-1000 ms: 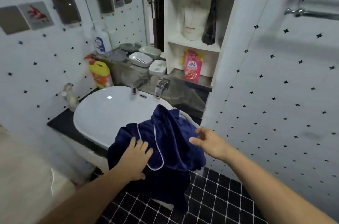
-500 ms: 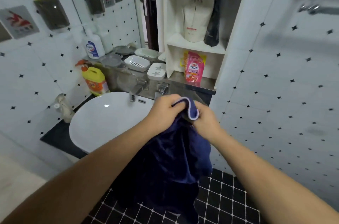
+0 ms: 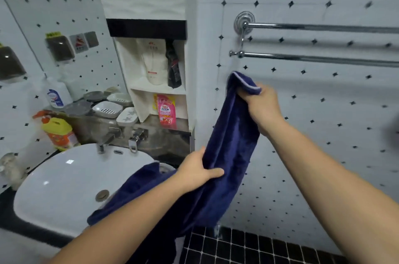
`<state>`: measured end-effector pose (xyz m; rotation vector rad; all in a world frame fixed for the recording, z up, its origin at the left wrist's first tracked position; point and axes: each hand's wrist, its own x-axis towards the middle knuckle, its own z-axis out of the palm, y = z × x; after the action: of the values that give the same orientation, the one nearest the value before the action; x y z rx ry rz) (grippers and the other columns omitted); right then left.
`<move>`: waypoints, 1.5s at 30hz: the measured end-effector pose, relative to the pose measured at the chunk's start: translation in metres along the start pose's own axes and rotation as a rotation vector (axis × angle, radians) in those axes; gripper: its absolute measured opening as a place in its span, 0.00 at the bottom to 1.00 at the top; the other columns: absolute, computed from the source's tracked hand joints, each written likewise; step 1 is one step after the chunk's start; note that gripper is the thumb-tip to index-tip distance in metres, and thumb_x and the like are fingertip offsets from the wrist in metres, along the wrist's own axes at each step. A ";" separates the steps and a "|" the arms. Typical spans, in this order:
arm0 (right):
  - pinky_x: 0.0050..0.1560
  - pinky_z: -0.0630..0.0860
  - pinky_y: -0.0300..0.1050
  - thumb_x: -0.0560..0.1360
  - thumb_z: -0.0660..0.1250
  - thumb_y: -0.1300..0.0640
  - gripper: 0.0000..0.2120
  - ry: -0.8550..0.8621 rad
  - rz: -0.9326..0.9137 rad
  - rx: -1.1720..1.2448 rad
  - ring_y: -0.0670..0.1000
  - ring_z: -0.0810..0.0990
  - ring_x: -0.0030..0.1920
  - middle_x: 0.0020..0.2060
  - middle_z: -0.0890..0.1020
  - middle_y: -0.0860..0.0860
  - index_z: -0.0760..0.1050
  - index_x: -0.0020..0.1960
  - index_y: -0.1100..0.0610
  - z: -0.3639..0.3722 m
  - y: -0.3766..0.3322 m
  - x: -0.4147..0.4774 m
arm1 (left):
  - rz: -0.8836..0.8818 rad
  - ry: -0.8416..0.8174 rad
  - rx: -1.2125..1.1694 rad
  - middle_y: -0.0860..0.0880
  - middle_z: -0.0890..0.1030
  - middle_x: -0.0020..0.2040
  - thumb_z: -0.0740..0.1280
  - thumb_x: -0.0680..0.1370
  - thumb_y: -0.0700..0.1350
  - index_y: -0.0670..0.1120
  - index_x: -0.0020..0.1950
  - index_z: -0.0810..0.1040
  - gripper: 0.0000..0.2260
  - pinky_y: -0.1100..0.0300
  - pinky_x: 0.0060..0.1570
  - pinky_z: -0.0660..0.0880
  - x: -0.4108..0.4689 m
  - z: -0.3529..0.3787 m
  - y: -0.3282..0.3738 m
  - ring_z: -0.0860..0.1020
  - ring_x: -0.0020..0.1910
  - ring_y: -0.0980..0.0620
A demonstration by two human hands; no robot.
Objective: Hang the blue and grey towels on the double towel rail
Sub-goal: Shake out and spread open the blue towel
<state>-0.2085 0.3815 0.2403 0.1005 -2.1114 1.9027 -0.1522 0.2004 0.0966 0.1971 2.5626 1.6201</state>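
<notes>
The blue towel [image 3: 228, 155], dark navy plush with a pale piped edge, was held below the double towel rail [image 3: 313, 42]. Right hand [image 3: 262, 104] fingers were clamped on its top corner; left hand [image 3: 197, 169] fingers gripped mid-length. Bottle labels were illegible.

White basin [image 3: 64, 179], yellow bottle [image 3: 58, 132] (orange label), soap dishes [image 3: 107, 109] — pink pouch [image 3: 166, 111] shelved.

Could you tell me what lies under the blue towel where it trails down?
The white sink rim sits under the blue towel's lower end; whatever lies beneath the folds there is covered.
</notes>
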 end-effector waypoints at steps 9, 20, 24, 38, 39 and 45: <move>0.40 0.76 0.44 0.73 0.70 0.54 0.07 0.220 -0.040 0.057 0.50 0.79 0.39 0.38 0.81 0.51 0.79 0.44 0.58 -0.186 -0.020 0.064 | -0.120 0.007 0.116 0.49 0.86 0.45 0.77 0.63 0.49 0.47 0.47 0.83 0.15 0.47 0.55 0.78 0.028 0.060 0.016 0.84 0.47 0.49; 0.32 0.77 0.37 0.73 0.74 0.59 0.04 -0.050 -0.071 -0.024 0.45 0.84 0.33 0.34 0.86 0.46 0.82 0.43 0.51 -0.255 0.007 0.061 | 0.052 0.374 0.111 0.50 0.84 0.36 0.68 0.75 0.35 0.50 0.39 0.83 0.11 0.58 0.42 0.78 0.100 0.027 0.119 0.82 0.40 0.49; 0.48 0.78 0.39 0.70 0.77 0.56 0.17 -0.387 -0.024 -0.209 0.46 0.84 0.49 0.49 0.86 0.43 0.80 0.56 0.42 -0.226 0.011 0.051 | 0.169 0.225 0.152 0.49 0.80 0.34 0.67 0.72 0.34 0.49 0.35 0.78 0.11 0.54 0.42 0.76 0.111 0.060 0.166 0.78 0.37 0.47; 0.36 0.74 0.31 0.73 0.73 0.64 0.09 -0.180 -0.202 -0.297 0.37 0.76 0.31 0.29 0.80 0.39 0.78 0.38 0.52 -0.219 -0.022 0.050 | 0.190 -0.295 -0.095 0.51 0.86 0.45 0.75 0.69 0.37 0.44 0.50 0.82 0.10 0.55 0.47 0.82 0.107 0.123 0.149 0.84 0.45 0.51; 0.36 0.76 0.32 0.73 0.74 0.63 0.08 -0.139 -0.201 -0.262 0.38 0.78 0.32 0.30 0.81 0.39 0.79 0.40 0.52 -0.225 -0.026 0.051 | 0.149 -0.333 -0.073 0.52 0.86 0.43 0.75 0.69 0.36 0.45 0.48 0.82 0.10 0.56 0.48 0.81 0.107 0.129 0.134 0.84 0.44 0.51; 0.40 0.78 0.36 0.72 0.75 0.61 0.05 -0.015 -0.201 -0.265 0.43 0.80 0.37 0.36 0.83 0.44 0.80 0.45 0.53 -0.280 -0.035 0.044 | -0.016 -0.221 0.170 0.48 0.77 0.36 0.73 0.72 0.45 0.42 0.37 0.75 0.11 0.56 0.44 0.69 0.127 0.101 0.082 0.74 0.38 0.49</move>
<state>-0.1936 0.6588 0.3081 0.2596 -2.2470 1.5018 -0.2576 0.3461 0.1252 0.3479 2.5214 1.2943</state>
